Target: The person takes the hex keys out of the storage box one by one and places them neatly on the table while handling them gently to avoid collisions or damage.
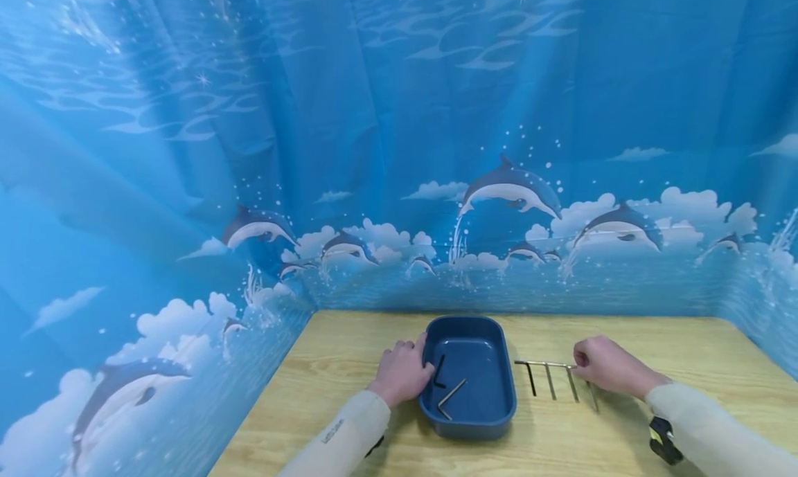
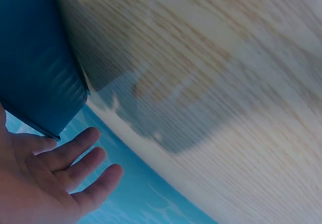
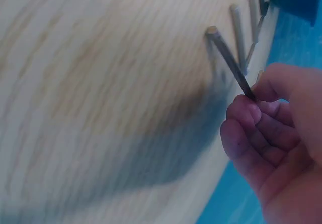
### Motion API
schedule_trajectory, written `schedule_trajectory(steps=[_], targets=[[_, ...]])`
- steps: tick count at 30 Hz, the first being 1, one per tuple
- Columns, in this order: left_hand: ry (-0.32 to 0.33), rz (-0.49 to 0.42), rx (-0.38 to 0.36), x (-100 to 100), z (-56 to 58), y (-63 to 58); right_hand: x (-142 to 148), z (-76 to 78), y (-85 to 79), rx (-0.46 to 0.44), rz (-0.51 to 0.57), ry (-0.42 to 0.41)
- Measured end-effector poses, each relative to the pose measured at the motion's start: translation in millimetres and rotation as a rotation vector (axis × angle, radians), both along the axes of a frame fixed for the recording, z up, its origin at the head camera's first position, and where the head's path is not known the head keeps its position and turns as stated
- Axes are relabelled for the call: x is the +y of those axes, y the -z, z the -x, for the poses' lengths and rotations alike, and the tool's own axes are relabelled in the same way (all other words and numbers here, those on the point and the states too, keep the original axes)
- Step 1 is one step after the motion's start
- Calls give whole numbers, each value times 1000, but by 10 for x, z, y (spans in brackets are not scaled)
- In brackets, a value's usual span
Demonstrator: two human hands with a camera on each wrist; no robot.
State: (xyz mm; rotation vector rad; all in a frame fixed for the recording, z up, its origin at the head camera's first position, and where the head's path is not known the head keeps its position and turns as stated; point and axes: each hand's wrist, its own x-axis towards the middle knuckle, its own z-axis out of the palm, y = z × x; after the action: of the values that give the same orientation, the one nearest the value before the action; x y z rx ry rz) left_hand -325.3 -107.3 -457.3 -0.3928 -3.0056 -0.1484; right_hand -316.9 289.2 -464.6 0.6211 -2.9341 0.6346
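R hand has a bent key pinched btwn thumb & fingertips, the fingers curled in. The bent key is at abt 7 o'clock from that hand, tilted, w/ its long leg poking out. Can't tell if its end touches the table. 3 more keys lie in a row at 9 o'clock from R hand, btwn it & the bin: 2 grey keys, then a dark key nearest the bin. L hand is at the bin's 9 o'clock, touching the rim, fingers loose & a bit spread. In the bin, a black key lies at 9 o'clock, near L hand, & a gold key at 7.
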Motion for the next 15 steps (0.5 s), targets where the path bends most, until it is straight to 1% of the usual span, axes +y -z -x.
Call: schedule_trajectory(steps=[6, 9, 11, 13, 15], targets=[[-2, 6, -2, -12, 7, 14, 112, 63, 135, -26, 1, 51], [-5, 11, -5, -15, 11, 16, 127, 91, 163, -74, 6, 81], [-5, 13, -6, -14, 13, 16, 132, 104, 175, -88, 1, 88], [-4, 12, -10, -12, 11, 11, 125, 113, 177, -97, -5, 102], [-4, 11, -13, -8, 10, 5, 120, 124, 181, -80, -12, 100]])
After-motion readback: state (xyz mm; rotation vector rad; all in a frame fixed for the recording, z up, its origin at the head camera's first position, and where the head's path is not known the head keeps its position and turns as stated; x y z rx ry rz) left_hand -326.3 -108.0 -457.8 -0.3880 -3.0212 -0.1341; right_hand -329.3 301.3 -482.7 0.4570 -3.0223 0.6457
